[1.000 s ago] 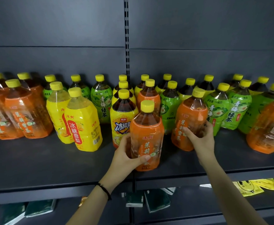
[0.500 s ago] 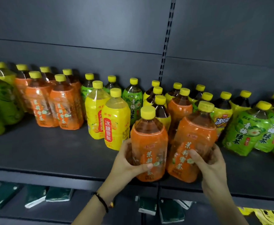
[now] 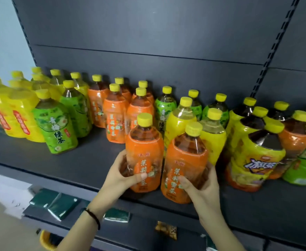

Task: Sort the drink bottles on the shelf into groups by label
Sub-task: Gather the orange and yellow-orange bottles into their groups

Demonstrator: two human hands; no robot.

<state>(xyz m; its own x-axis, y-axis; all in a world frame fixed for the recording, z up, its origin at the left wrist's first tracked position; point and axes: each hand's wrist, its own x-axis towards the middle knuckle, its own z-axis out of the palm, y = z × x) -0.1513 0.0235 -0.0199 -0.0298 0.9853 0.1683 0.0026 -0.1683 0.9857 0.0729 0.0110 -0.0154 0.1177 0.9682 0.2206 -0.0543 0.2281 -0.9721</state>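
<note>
Two orange-label bottles with yellow caps stand side by side near the front edge of the dark shelf point(image 3: 86, 165). My left hand point(image 3: 120, 175) grips the left orange bottle point(image 3: 144, 149) from its left side. My right hand point(image 3: 201, 185) wraps the right orange bottle point(image 3: 184, 160) from the right, and that bottle tilts slightly left. Just behind them stands a group of several orange-label bottles point(image 3: 114, 115). Bottles with green, yellow and dark-tea labels fill the remaining shelf space.
Yellow-label bottles point(image 3: 12, 113) and green-label bottles point(image 3: 56, 127) stand at the left; two yellow ones point(image 3: 180, 122) sit behind the held pair. Dark-tea bottles point(image 3: 257, 154) crowd the right. Green packets point(image 3: 57, 205) lie on the lower shelf. A slotted upright point(image 3: 273, 51) runs up the back panel.
Both hands have slid the two orange bottles leftward along the shelf front, toward the orange group. The view has swung left, revealing yellow and green bottles at the far left.
</note>
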